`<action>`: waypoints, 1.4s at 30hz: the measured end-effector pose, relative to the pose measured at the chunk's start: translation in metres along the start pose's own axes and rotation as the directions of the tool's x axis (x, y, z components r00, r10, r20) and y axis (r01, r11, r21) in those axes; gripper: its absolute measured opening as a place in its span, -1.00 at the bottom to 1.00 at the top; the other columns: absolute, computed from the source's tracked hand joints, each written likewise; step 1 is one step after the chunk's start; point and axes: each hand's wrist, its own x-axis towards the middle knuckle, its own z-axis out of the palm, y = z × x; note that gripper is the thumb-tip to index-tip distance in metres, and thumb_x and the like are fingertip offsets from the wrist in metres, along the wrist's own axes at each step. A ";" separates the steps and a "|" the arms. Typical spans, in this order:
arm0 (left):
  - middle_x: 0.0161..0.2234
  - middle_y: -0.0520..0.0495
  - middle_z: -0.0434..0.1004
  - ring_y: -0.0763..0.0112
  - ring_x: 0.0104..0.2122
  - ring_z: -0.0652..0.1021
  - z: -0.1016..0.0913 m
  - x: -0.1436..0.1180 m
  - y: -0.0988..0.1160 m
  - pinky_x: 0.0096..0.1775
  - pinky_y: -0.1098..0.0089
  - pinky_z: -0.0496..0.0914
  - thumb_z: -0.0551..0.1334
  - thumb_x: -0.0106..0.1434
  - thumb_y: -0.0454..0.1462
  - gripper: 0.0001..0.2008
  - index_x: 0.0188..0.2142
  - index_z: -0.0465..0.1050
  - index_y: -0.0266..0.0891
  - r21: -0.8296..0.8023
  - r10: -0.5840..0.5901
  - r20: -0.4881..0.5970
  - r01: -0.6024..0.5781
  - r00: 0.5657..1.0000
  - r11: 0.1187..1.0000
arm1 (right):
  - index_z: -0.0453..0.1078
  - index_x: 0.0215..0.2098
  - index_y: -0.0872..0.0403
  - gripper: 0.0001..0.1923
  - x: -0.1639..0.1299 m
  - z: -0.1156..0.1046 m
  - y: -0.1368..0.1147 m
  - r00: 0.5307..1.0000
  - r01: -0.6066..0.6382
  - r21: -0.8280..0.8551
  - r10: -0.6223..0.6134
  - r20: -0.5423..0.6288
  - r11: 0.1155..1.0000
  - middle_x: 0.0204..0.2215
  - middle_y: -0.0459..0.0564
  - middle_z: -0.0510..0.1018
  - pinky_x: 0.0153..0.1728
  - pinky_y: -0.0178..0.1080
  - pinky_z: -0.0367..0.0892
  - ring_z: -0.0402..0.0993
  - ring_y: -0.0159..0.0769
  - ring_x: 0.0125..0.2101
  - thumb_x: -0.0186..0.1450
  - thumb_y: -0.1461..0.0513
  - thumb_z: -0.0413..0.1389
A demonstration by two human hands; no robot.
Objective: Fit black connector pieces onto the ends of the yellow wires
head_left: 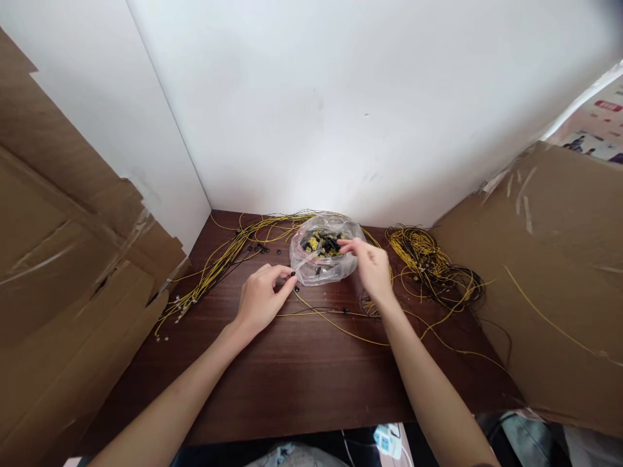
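My left hand [265, 295] is closed in a pinch at the near left side of a clear plastic bag [318, 275]. Between its thumb and index finger is a small black piece [293, 274], too small to name exactly. Another small black piece [296, 288] lies just below those fingertips. The bag stands with its mouth spread, showing many small black and yellow pieces [321, 243] inside. Over the bag's right rim reaches my right hand [370, 263], index and middle fingers stretched out to the pieces and slightly apart. Its thumb is mostly hidden, and nothing shows held in it.
Long yellow and black wires [228, 253] with white ends spread left, and a tangled wire bundle [428, 259] lies right. Several small black rings [260, 248] sit left of the bag. Loose wire [335, 327] crosses the brown table [302, 383]. Cardboard [549, 272] and white panels [341, 117] enclose it.
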 end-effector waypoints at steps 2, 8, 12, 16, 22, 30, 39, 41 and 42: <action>-0.49 0.01 0.42 0.46 -0.49 0.37 0.001 0.000 0.000 -0.44 0.46 0.19 0.18 0.20 -0.20 -0.82 -0.30 0.52 -0.19 -0.001 -0.002 -0.002 0.002 1.000 1.000 | 0.49 -0.33 0.10 -0.74 -0.003 0.015 0.007 0.990 0.124 -0.257 -0.103 0.092 0.958 -0.27 0.04 0.59 -0.15 -0.16 0.29 0.47 -0.18 -0.22 0.29 0.18 -0.02; -0.50 0.02 0.44 0.47 -0.51 0.37 0.002 0.000 0.002 -0.45 0.46 0.20 0.20 0.19 -0.20 -0.83 -0.28 0.53 -0.18 -0.020 0.020 -0.008 -0.020 1.000 1.000 | 0.45 -0.20 0.09 -0.79 -0.009 0.034 0.022 0.944 0.313 -0.626 -0.164 0.285 0.714 -0.26 0.06 0.54 -0.16 -0.15 0.20 0.36 -0.15 -0.20 0.31 0.29 -0.02; -0.49 0.02 0.46 0.45 -0.49 0.38 0.000 0.000 0.004 -0.43 0.46 0.22 0.20 0.20 -0.21 -0.83 -0.29 0.52 -0.20 -0.004 0.078 -0.030 -0.078 0.997 0.997 | 0.45 -0.17 0.07 -0.79 -0.009 0.035 0.024 0.950 0.303 -0.671 -0.157 0.270 0.676 -0.31 0.05 0.51 -0.21 -0.13 0.18 0.34 -0.14 -0.23 0.30 0.27 0.01; -0.47 0.00 0.47 0.43 -0.45 0.40 -0.002 -0.001 0.004 -0.41 0.46 0.24 0.19 0.21 -0.22 -0.83 -0.27 0.51 -0.22 0.021 0.139 -0.037 -0.138 0.990 0.990 | 0.48 -0.25 0.05 -0.83 -0.009 0.034 0.026 0.951 0.301 -0.606 -0.182 0.251 0.736 -0.32 0.02 0.50 -0.21 -0.14 0.20 0.32 -0.15 -0.23 0.26 0.31 0.05; -0.47 0.03 0.45 0.52 -0.57 0.28 -0.004 0.001 0.005 -0.45 0.48 0.22 0.20 0.19 -0.25 -0.82 -0.22 0.51 -0.22 -0.133 0.114 -0.078 -0.124 0.990 0.983 | 0.46 -0.30 0.05 -0.83 -0.017 0.027 0.020 0.964 0.266 -0.374 -0.235 0.127 0.888 -0.33 -0.01 0.50 -0.17 -0.14 0.26 0.35 -0.21 -0.25 0.23 0.36 0.06; -0.48 0.05 0.45 0.54 -0.57 0.31 -0.003 -0.001 0.008 -0.46 0.49 0.24 0.24 0.17 -0.26 -0.84 -0.24 0.50 -0.22 -0.253 0.058 -0.089 -0.078 0.994 0.964 | 0.48 -0.35 0.02 -0.91 -0.039 0.034 -0.004 0.982 -0.151 0.377 0.096 0.161 0.914 -0.38 -0.06 0.55 -0.29 -0.21 0.41 0.50 -0.30 -0.38 0.14 0.26 0.19; -0.46 0.01 0.46 0.51 -0.52 0.33 0.000 -0.005 0.011 -0.42 0.47 0.26 0.24 0.19 -0.26 -0.86 -0.25 0.48 -0.23 -0.145 0.218 -0.155 -0.241 0.964 0.960 | 0.50 -0.41 0.04 -0.89 -0.056 0.053 -0.012 0.940 -0.337 0.591 0.222 0.260 0.733 -0.37 -0.07 0.60 -0.21 -0.22 0.41 0.51 -0.30 -0.32 0.05 0.25 0.26; -0.47 0.01 0.46 0.51 -0.53 0.32 -0.001 -0.005 0.011 -0.42 0.46 0.26 0.25 0.18 -0.25 -0.86 -0.26 0.49 -0.23 -0.146 0.222 -0.155 -0.245 0.963 0.959 | 0.50 -0.42 0.05 -0.87 -0.056 0.054 -0.011 0.935 -0.353 0.618 0.239 0.262 0.703 -0.36 -0.06 0.60 -0.22 -0.21 0.42 0.51 -0.29 -0.31 0.03 0.24 0.28; -0.48 0.01 0.46 0.51 -0.53 0.32 -0.001 -0.005 0.011 -0.42 0.46 0.26 0.25 0.18 -0.25 -0.86 -0.26 0.49 -0.24 -0.146 0.224 -0.152 -0.246 0.963 0.958 | 0.50 -0.43 0.06 -0.87 -0.056 0.054 -0.011 0.935 -0.354 0.625 0.241 0.261 0.696 -0.36 -0.06 0.59 -0.22 -0.20 0.42 0.51 -0.29 -0.31 0.02 0.24 0.28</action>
